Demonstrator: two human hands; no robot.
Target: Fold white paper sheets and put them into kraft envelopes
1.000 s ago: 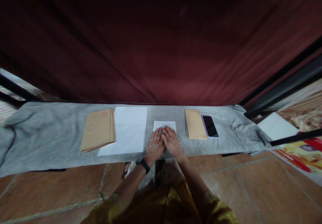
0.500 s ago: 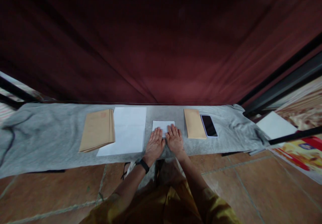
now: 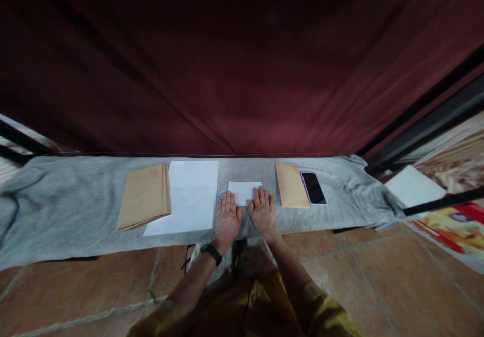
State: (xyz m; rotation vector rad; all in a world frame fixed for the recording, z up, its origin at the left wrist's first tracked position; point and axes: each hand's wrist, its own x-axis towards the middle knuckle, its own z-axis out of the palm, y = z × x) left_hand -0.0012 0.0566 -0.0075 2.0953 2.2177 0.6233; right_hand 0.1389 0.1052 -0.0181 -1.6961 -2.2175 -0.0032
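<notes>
White paper [image 3: 242, 190] lies partly beneath the fingers [image 3: 261, 196].

- Makeshift indoor work corner, perhaps in a home; the exact kind of place is unclear.
- Narrow table [image 3: 75, 195] draped in soft, wrinkled grey cloth, unlike fixed workshop furniture.
- Behind the table, a dark red curtain [image 3: 242, 85].
- Below the table, terracotta-coloured floor tiles [image 3: 102, 281].
- Right of the table, black bars [image 3: 427, 127].

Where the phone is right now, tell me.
In the head view, the phone lies right of centre on the grey cloth, just right of the smaller brown envelope.
</notes>
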